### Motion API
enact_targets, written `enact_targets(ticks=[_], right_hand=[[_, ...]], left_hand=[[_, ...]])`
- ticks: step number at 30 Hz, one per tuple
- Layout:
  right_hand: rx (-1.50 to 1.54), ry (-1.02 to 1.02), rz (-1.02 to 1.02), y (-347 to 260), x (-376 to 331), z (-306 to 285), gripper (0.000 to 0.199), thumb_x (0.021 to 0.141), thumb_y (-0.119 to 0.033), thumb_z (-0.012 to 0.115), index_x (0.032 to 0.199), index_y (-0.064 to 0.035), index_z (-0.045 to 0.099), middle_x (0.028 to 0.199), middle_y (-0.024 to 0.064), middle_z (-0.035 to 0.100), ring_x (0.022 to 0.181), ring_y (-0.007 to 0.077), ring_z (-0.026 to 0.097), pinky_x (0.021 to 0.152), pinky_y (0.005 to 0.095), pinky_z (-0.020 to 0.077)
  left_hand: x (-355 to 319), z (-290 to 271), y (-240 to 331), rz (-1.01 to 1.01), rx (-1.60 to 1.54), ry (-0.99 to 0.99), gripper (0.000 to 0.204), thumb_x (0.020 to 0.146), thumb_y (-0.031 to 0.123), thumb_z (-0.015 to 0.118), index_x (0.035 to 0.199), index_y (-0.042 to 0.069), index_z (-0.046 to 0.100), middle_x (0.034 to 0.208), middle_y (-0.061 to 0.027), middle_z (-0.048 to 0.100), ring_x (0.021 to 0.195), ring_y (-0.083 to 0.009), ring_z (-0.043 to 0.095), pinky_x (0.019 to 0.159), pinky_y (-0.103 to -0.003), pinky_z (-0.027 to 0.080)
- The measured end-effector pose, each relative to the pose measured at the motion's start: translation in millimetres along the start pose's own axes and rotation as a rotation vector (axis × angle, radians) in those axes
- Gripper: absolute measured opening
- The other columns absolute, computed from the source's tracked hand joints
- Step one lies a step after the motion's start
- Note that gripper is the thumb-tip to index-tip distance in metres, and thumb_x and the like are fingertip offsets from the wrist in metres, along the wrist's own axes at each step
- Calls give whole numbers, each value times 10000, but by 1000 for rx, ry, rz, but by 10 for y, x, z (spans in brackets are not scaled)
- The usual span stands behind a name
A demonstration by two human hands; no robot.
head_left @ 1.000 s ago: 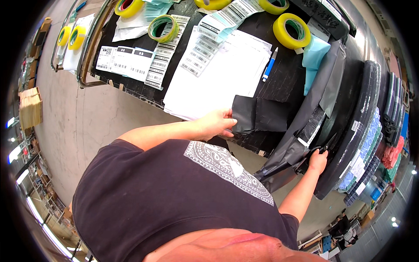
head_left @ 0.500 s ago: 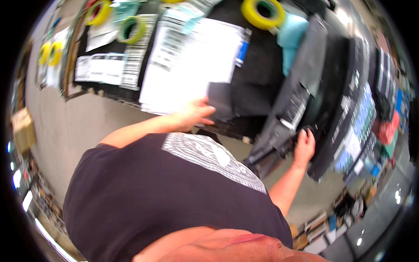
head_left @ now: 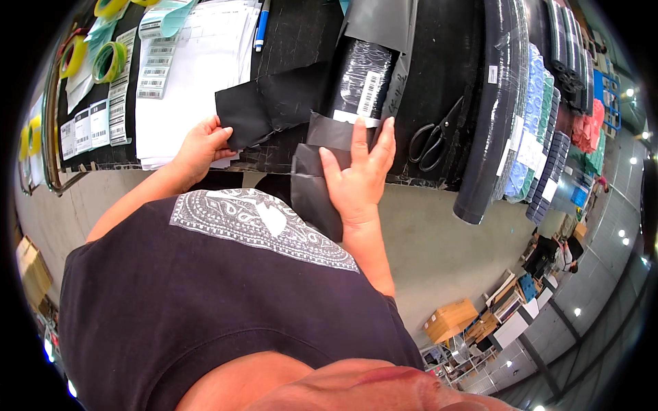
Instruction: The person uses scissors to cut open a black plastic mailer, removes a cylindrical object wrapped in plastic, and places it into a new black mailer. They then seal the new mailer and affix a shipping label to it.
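My left hand (head_left: 201, 149) pinches the near left corner of a flat black sheet (head_left: 260, 103) lying on the dark table beside the papers. To its right is a long black bundle (head_left: 363, 77) in clear shiny film, with a white barcode label, lying on a dark grey plastic sheet (head_left: 375, 24). Spread and flat, my right hand (head_left: 360, 175) rests at the bundle's near end, fingertips by the label. Under that hand, a grey flap (head_left: 315, 195) of the sheet hangs over the table's front edge.
Black-handled scissors (head_left: 435, 137) lie right of the bundle. Further right stand large black film rolls (head_left: 490, 116) and bubble wrap (head_left: 531, 123). Left are white papers (head_left: 199, 75), a blue pen (head_left: 262, 27), label strips (head_left: 156, 65) and yellow tape rolls (head_left: 110, 61). Cardboard boxes (head_left: 450, 320) sit on the floor.
The grey sheet with the labelled bundle has come from the right onto the table. My right hand has moved left onto it, and my left hand has closed on the black sheet's corner.
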State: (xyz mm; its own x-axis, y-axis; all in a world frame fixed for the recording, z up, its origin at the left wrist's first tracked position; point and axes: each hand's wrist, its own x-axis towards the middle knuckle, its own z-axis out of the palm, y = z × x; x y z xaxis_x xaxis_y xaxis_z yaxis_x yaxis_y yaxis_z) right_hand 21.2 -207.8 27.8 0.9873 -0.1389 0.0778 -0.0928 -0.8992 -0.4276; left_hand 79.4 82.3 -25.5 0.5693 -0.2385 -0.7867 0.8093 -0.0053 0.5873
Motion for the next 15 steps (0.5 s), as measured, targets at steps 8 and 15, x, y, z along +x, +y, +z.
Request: enact_targets(ticks=[8, 15], right_hand=[[-45, -46, 2, -137, -2, -27, 719, 797, -338, 763, 1435, -187, 470, 1560, 236, 188, 1350, 517, 287, 1045, 574, 371], [-25, -38, -15, -133, 10, -18, 746, 790, -329, 770, 1450, -184, 454, 1553, 245, 203, 1342, 518, 300, 1050, 571, 368]], left_hand=[[-45, 92, 3, 25, -33, 77, 202, 975, 155, 533, 1162, 86, 559, 987, -3, 645, 862, -83, 617, 786, -264, 530], [-29, 93, -17, 28, -47, 102, 193, 964, 148, 541, 1142, 76, 565, 954, -10, 644, 829, -86, 618, 772, -265, 541]])
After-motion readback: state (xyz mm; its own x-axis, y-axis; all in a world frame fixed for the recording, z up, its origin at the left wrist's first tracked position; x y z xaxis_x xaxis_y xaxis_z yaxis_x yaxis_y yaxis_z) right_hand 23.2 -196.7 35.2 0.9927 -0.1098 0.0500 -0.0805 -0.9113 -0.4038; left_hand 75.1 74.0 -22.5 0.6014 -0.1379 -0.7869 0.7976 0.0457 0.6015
